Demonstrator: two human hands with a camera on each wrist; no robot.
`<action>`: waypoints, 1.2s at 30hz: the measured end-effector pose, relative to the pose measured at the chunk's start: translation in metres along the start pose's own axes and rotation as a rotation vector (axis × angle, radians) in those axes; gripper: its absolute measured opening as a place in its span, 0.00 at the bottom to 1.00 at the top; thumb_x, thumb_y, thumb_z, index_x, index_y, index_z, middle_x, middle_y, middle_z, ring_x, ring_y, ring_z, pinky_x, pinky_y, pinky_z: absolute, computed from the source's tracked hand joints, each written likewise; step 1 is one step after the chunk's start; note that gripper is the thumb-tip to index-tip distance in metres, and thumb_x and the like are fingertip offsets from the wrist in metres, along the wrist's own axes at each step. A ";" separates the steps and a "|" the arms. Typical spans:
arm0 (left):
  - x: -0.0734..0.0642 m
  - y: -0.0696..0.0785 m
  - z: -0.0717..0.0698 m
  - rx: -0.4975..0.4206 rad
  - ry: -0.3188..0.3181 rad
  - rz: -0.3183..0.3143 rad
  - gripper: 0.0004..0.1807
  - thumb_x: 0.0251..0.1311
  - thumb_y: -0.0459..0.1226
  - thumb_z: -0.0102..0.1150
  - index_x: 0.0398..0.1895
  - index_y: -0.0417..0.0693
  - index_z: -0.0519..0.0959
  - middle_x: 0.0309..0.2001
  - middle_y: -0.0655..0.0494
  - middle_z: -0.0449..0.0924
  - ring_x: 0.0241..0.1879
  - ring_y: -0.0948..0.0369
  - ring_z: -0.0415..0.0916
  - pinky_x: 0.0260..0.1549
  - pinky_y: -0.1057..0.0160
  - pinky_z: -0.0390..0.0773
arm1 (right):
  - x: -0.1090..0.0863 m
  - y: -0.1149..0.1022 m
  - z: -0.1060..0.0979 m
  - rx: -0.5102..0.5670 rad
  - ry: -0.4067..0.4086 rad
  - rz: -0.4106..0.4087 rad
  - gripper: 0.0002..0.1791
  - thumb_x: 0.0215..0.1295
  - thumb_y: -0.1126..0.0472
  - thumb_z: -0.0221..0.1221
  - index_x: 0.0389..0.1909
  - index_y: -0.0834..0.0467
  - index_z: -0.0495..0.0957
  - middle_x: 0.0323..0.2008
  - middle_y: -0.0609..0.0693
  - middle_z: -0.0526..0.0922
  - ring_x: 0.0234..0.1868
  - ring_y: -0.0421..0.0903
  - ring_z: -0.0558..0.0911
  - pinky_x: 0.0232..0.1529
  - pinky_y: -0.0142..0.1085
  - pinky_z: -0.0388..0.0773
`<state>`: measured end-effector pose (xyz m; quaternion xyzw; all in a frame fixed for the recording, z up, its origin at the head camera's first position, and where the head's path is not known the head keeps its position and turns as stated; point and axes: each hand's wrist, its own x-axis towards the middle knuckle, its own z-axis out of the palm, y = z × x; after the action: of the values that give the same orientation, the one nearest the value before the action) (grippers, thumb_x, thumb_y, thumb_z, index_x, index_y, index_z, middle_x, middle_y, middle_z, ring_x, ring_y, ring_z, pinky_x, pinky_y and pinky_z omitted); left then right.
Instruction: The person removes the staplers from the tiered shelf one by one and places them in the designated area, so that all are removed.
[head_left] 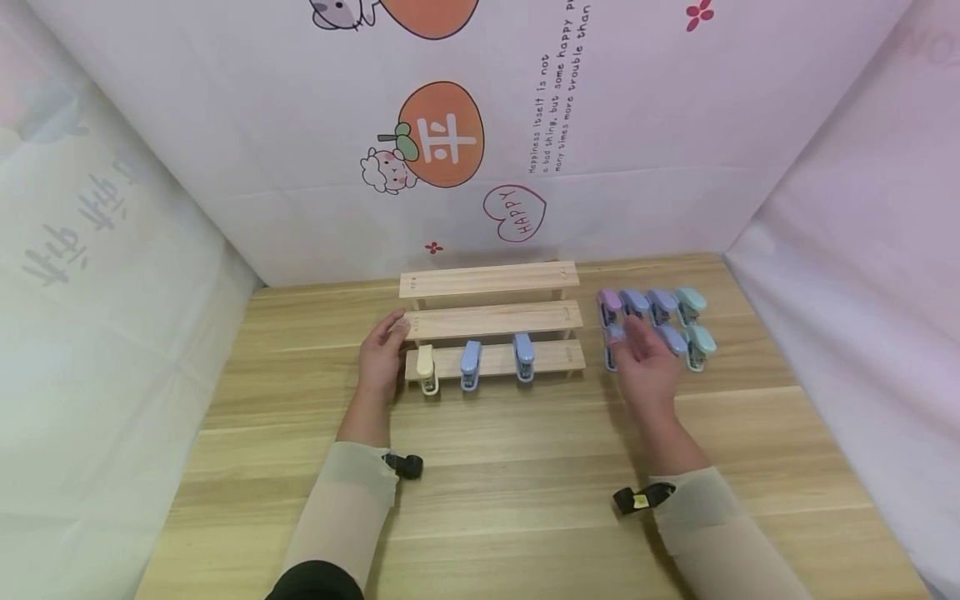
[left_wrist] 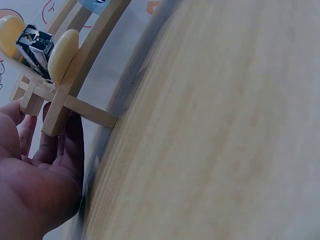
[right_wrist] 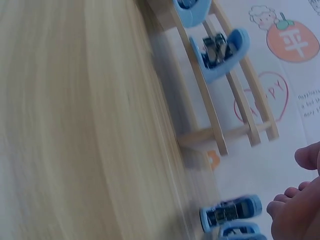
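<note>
A three-tier wooden rack (head_left: 491,320) stands toward the back of the table. On its lowest tier sit a cream stapler (head_left: 427,369), a blue stapler (head_left: 470,365) and another blue stapler (head_left: 524,357), spaced apart. My left hand (head_left: 381,357) grips the rack's left end, the fingers reaching behind it in the left wrist view. Over the front row of a stapler group to the right of the rack, my right hand (head_left: 649,372) hovers with loosely bent fingers and holds nothing. It partly hides those staplers, among them a front blue stapler (head_left: 611,357).
The group on the right has two rows: a purple stapler (head_left: 609,302), several blue ones and two teal ones, including a back teal stapler (head_left: 690,301). A printed white cloth (head_left: 322,225) hangs behind the wooden table (head_left: 510,500); more cloth flanks both sides.
</note>
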<state>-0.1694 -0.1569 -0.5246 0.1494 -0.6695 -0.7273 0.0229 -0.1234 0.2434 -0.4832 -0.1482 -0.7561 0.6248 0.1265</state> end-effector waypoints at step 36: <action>0.002 0.001 -0.002 0.004 -0.005 -0.017 0.30 0.68 0.54 0.66 0.71 0.59 0.76 0.61 0.48 0.80 0.59 0.55 0.78 0.64 0.54 0.76 | -0.047 -0.012 0.073 0.041 -0.204 0.005 0.32 0.67 0.57 0.70 0.70 0.58 0.74 0.71 0.54 0.74 0.73 0.51 0.72 0.72 0.39 0.70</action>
<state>-0.1706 -0.1589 -0.5243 0.1535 -0.6699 -0.7263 0.0148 -0.1080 0.1566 -0.4852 -0.0830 -0.7516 0.6525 0.0503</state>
